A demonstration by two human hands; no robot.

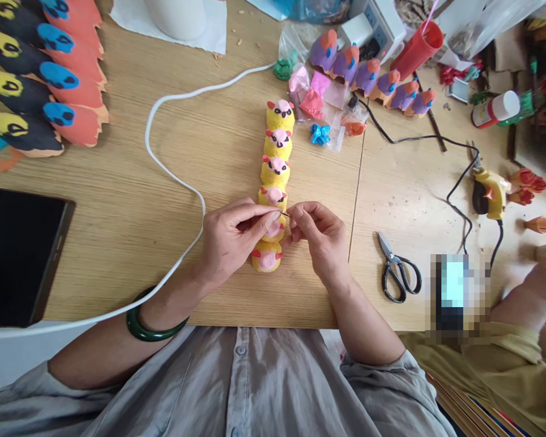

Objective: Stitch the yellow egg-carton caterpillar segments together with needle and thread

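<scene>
A column of several small yellow figures [277, 174] runs down the table in front of me. They have pink faces and red ears; the farther ones bear black eye marks, while the nearest figure [267, 260] shows none. My left hand [230, 237] is closed in a pinch over the nearer part of the column, from the left side. Opposite it, my right hand [322, 233] pinches too. A thin dark strip [285, 213] spans the two sets of fingertips; its material is too small to make out. Both hands partly cover the figures beneath them.
A white cable [157, 121] curves across the left side, near a black phone or tablet [22, 258]. Scissors [394, 267] and a yellow glue gun [489, 193] lie right. Bags of coloured clay [316, 97] and purple figures [366, 76] sit behind. Another person's arm [523, 297] is at right.
</scene>
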